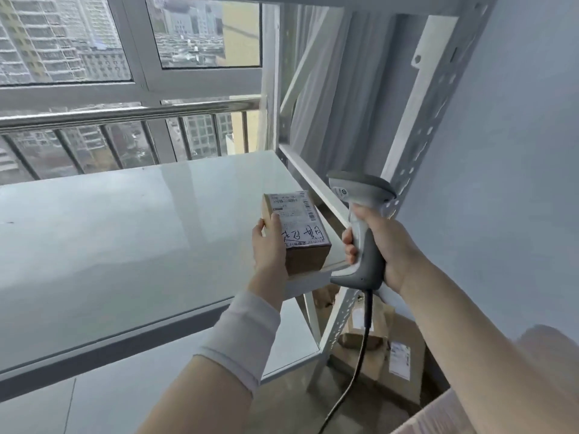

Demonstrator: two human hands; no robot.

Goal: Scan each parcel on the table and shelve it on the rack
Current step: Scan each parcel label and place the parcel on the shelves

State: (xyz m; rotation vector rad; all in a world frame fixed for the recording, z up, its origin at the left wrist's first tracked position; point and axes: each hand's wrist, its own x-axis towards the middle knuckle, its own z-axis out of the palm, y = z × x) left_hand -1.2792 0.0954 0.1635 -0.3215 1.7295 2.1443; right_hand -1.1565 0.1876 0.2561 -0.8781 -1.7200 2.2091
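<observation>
A: 2 hands show in the head view. What does each one hold?

B: The left hand (269, 245) wraps fingers and thumb around a small brown parcel (300, 227), whose white label faces up with black handwriting. The right hand (380, 245) is curled tight around the grip of a grey scanner (360, 195), just right of the parcel and not touching it.

A: Where is the parcel?

B: At the right front corner of the rack's white shelf (125, 230). I cannot tell whether it rests on the board or hangs just over it. A perforated upright (438, 104) rises behind the scanner.

A: Anything else?

B: A black cable (357, 364) drops from the scanner's handle. Under the shelf, brown boxes (407, 333) lie on the floor, 1 with a white label. A white sleeve (244, 336) covers the left forearm, and a steel railing (125, 114) crosses the window behind.
</observation>
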